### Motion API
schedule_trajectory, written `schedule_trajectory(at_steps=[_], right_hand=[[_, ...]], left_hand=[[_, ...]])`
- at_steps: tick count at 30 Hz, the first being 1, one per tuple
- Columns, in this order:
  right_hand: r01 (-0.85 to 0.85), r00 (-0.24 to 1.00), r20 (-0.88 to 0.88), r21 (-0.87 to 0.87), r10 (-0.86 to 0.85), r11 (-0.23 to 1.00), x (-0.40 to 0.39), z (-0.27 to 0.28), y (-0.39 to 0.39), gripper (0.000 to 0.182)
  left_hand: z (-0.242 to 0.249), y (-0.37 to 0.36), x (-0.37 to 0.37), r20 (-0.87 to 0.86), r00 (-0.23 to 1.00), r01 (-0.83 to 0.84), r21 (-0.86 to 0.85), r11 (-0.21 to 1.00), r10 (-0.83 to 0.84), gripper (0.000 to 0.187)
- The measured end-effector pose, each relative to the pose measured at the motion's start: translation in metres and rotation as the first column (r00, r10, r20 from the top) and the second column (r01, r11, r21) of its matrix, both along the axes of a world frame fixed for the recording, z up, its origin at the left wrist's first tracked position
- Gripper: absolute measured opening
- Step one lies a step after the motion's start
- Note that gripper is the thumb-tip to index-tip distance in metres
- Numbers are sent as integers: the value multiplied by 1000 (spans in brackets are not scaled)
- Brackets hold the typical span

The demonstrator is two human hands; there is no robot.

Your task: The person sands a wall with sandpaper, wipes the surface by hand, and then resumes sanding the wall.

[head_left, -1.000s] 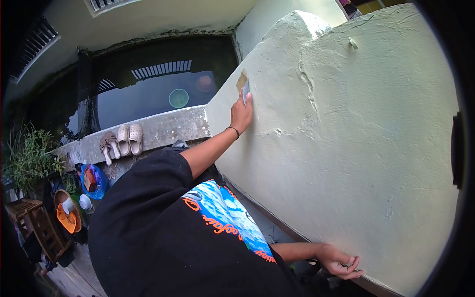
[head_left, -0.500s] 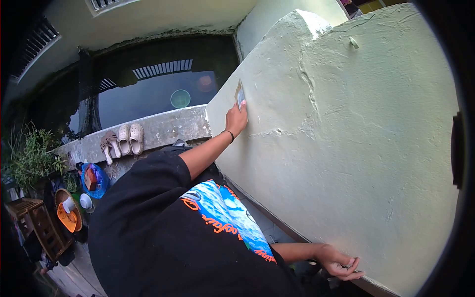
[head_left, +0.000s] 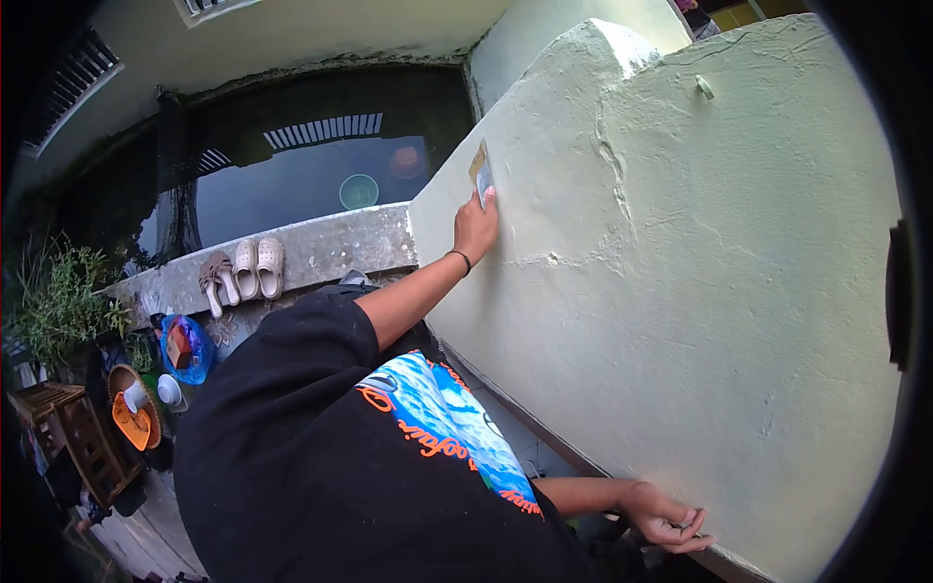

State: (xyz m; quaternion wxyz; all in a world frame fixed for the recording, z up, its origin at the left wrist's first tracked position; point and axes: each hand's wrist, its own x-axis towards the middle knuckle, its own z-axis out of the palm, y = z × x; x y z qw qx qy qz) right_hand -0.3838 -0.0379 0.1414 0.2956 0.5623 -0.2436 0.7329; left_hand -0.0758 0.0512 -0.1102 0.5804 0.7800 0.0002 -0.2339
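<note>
Above the center of the frame, a thin tan-and-grey piece (head_left: pixel 482 173) is lying flat against a pale wall (head_left: pixel 719 272), its lower end clamped between the thumb and fingers of the left hand (head_left: pixel 475 231). A dark band (head_left: pixel 461 259) is circling that wrist. To the piece's right, a raised crack (head_left: pixel 614 175) is running down the wall, with a small hook (head_left: pixel 705 87) jutting out at upper right. At lower right, the right hand (head_left: pixel 664 515) is resting by the wall's bottom edge, fingers curled; whether they are gripping anything cannot be told. A black printed shirt (head_left: pixel 321 447) is filling the lower center. At upper left, a green round basin (head_left: pixel 359 191) is sitting in dark water (head_left: pixel 282 204), beyond a concrete ledge (head_left: pixel 335 241) where pale clogs (head_left: pixel 258 270) are standing beside sandals (head_left: pixel 219 282). Below them, at left, a blue bag (head_left: pixel 200 358) is holding a reddish block (head_left: pixel 179 346) near an orange container (head_left: pixel 131 424).
</note>
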Motion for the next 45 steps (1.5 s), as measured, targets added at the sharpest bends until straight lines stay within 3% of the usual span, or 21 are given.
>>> schedule_trajectory(at_steps=[3,5,10,11,12,15,17,19,23,26,28,29,31,32,35,37,38,41,42,43,45], right_hand=[[-15,1000,-28,-16,15,1000,0,0,0,18],[10,1000,-7,-4,-10,1000,2,1,2,18],[12,1000,-17,-13,-12,1000,-1,1,1,18],[11,1000,-17,-14,-11,1000,-1,1,1,18],[6,1000,-16,-16,-6,1000,0,2,1,18],[17,1000,-5,-18,-17,1000,1,2,0,18],[0,1000,-2,-17,0,1000,0,0,-1,18],[78,996,-35,1,-78,997,-1,0,1,21],[168,982,-86,-9,-168,986,-4,1,1,24],[132,989,-64,6,-131,991,-3,1,1,23],[133,989,-59,11,-132,991,-1,1,3,24],[137,989,-55,18,-136,990,0,1,4,24],[58,998,-34,3,-58,998,1,0,2,21],[-16,1000,-25,-4,15,1000,1,0,2,19],[-19,1000,-8,1,19,1000,4,1,4,18],[68,996,-51,4,-68,998,-3,1,2,22],[155,983,-97,0,-154,988,-4,1,2,25],[102,993,-61,15,-101,995,-2,0,2,25],[103,993,-56,13,-102,995,-2,0,2,25],[120,990,-76,3,-119,993,-2,0,2,25],[129,987,-91,-10,-130,992,-2,0,1,24]], left_hand=[[47,-17,-10,293,927,-121,-351,928,232,56],[84,-17,-13,491,822,-8,-499,866,290,57],[48,-17,-18,573,759,-21,-452,892,308,55],[34,-11,-18,311,939,-29,-352,935,147,54],[25,-3,-19,-9,1000,0,-250,968,-2,54],[16,3,-19,-92,995,30,-107,994,-40,55],[24,-18,-27,22,998,-50,-173,984,55,55],[69,-19,-30,412,874,-54,-443,895,257,56],[80,-23,-34,389,881,-25,-527,849,268,57],[46,-16,-36,320,926,-18,-496,868,202,56],[37,0,-32,-174,983,10,-245,970,-54,57],[30,0,-32,-171,984,8,-248,969,-52,57],[17,-7,-32,-128,991,5,-203,979,-31,59],[23,-21,-37,47,994,-87,-227,970,100,60],[84,-25,-40,181,969,-87,-393,915,170,60],[109,-22,-43,539,781,1,-504,864,314,58],[106,-21,-42,540,781,0,-501,866,312,58],[75,-21,-41,540,775,6,-525,851,328,59],[61,-14,-35,218,964,-43,-430,902,150,60],[49,-12,-33,-166,986,-44,-317,947,-9,60],[62,-8,-31,-180,984,-45,-319,947,-14,60]])
